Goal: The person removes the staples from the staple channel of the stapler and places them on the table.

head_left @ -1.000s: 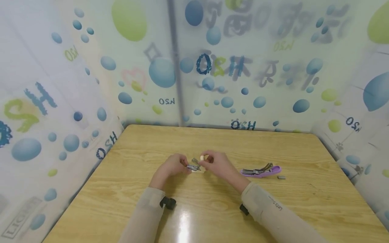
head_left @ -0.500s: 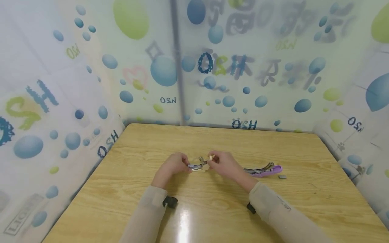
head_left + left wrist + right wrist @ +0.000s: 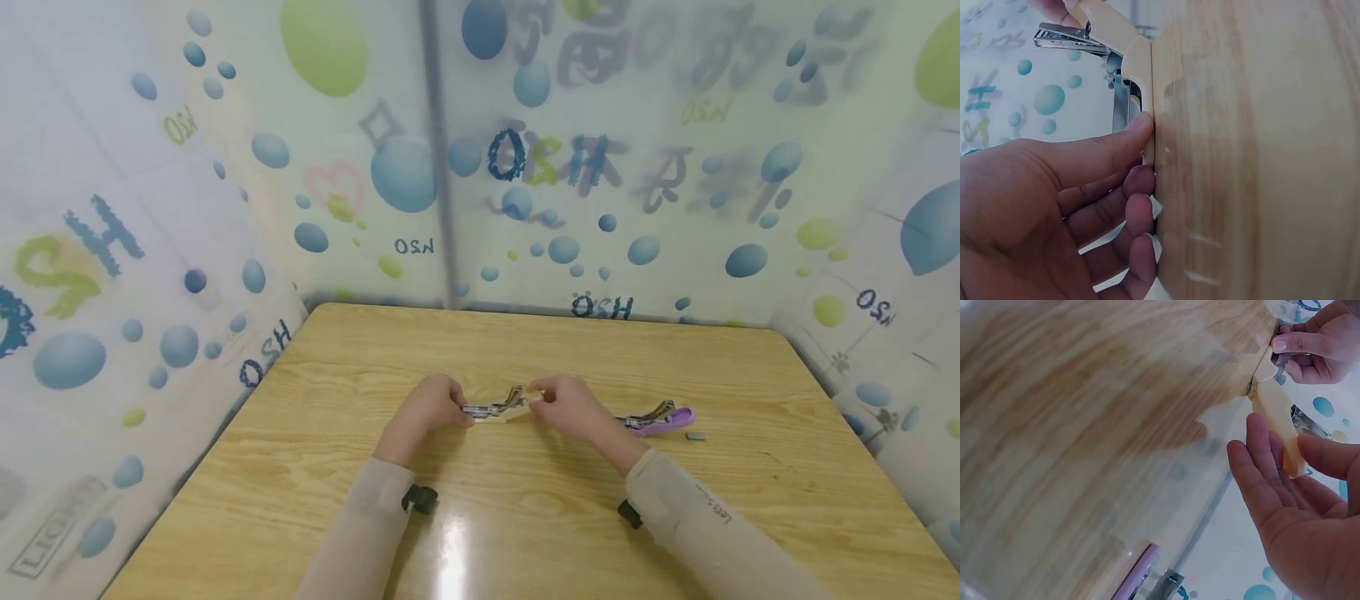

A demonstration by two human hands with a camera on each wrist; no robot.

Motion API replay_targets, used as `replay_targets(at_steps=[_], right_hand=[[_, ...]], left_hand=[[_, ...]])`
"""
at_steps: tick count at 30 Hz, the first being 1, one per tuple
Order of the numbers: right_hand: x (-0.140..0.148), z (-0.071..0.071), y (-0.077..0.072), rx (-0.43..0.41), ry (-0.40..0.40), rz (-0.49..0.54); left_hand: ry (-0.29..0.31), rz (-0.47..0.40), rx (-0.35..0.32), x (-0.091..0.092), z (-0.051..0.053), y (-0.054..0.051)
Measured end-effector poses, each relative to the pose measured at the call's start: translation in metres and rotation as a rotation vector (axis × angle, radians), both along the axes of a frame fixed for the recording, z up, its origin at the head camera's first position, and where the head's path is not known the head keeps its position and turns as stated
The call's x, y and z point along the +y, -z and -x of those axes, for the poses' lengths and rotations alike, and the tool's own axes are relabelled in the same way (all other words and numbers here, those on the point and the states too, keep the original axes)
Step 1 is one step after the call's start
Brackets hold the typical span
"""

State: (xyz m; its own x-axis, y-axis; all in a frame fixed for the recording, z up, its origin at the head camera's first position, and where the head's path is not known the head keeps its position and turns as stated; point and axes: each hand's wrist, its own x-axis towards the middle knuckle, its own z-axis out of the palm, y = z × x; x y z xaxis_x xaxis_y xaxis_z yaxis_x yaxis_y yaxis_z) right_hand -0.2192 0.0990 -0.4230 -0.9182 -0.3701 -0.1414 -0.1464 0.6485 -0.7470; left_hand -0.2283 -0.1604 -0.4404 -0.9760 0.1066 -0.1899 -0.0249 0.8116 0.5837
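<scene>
A cream-coloured stapler point(image 3: 512, 412) lies on the table, unfolded, with its metal parts bared. My left hand point(image 3: 431, 408) pinches one end of it low against the tabletop; in the left wrist view the thumb point(image 3: 1110, 150) presses that end. At the opposite end, my right hand point(image 3: 573, 408) holds the tip of the swung-back cream cover point(image 3: 1279, 412) between thumb and fingers. The metal staple channel point(image 3: 1069, 39) sticks up from the cover at an angle. My left fingers partly hide the gripped end.
Right of my right hand lies a second, purple stapler point(image 3: 678, 420), also opened, partly behind the right forearm. A small grey strip of staples point(image 3: 696, 437) is beside it. Printed curtains point(image 3: 525, 250) stand around the wooden table point(image 3: 465, 342).
My right hand has moved right and slightly down, swinging the cream cover from nearly upright to low over the table, so the stapler is spread wider. The left hand stays in about the same place.
</scene>
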Motion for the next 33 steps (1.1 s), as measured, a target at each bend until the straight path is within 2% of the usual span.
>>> replay_targets(at_steps=[8, 14, 18, 25, 33], right_hand=[[0.002, 0.001, 0.000, 0.000, -0.006, 0.003], [0.004, 0.001, 0.003, -0.007, 0.007, -0.013], [0.003, 0.001, -0.001, -0.017, 0.015, -0.028], [0.003, 0.004, -0.018, 0.050, 0.002, -0.123], [-0.009, -0.001, -0.048, 0.069, 0.062, -0.013]], left_hand=[[0.007, -0.041, -0.019, -0.004, 0.002, 0.002], [0.007, -0.044, -0.027, -0.004, 0.003, 0.004], [0.008, -0.048, -0.031, -0.003, 0.003, 0.005], [0.018, -0.041, -0.029, -0.003, 0.001, 0.004], [0.017, -0.035, -0.026, -0.003, 0.001, 0.001]])
